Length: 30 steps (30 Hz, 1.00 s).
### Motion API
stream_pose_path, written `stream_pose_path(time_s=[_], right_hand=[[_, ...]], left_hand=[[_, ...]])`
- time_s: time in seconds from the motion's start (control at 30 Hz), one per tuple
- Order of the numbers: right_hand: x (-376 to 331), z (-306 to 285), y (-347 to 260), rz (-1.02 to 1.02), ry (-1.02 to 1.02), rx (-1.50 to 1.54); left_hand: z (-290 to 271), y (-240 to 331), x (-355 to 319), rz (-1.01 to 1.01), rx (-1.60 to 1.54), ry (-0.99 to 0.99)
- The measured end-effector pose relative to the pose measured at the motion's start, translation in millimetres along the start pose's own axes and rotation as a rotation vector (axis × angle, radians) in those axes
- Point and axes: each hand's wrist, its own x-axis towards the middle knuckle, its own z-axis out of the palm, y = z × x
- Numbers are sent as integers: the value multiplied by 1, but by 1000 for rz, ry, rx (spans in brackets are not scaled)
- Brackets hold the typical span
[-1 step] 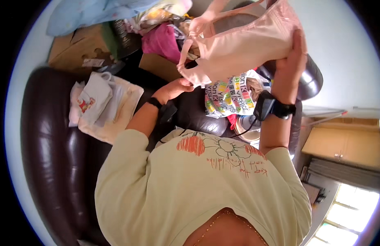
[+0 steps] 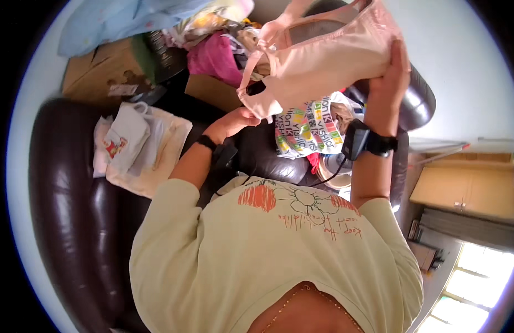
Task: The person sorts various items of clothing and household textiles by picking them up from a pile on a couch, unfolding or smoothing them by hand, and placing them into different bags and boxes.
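Observation:
A pale pink bra (image 2: pixel 332 69) is stretched out in the air between my two hands, with its straps hanging toward the far side. My left hand (image 2: pixel 237 121) is closed, its fingertips pinching the lower left end of the band, where small whitish tabs show. On the right, my right hand (image 2: pixel 394 75) grips the other end of the bra, fingers pointing up along the fabric and partly hidden by it. Just below the bra, a white plastic bag (image 2: pixel 307 130) with colourful print sits on the dark sofa (image 2: pixel 68 205).
A cream cloth bag (image 2: pixel 176 136) and a white pouch (image 2: pixel 126 136) lie on the sofa at left. Behind them stand a cardboard box (image 2: pixel 93 72), magenta cloth (image 2: pixel 212 58) and heaped clothes. A blue cloth (image 2: pixel 118 25) covers the far left. Wooden cabinets (image 2: pixel 462 186) are at right.

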Motion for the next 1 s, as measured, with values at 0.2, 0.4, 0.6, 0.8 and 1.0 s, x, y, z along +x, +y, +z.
stream_pose_path(time_s=[0.2, 0.4, 0.6, 0.8, 1.0], right_hand=[[-50, -149, 145, 325, 609, 273], [-96, -148, 141, 529, 868, 146], [-74, -158, 118, 328, 549, 357], [-53, -159, 101, 282, 325, 309], [-48, -128, 83, 229, 316, 59]], left_hand=[[16, 61, -32, -279, -253, 243], [34, 93, -20, -411, 3, 326], [43, 169, 6, -281, 307, 299], [56, 191, 48, -137, 528, 236], [118, 166, 142, 53, 476, 166]])
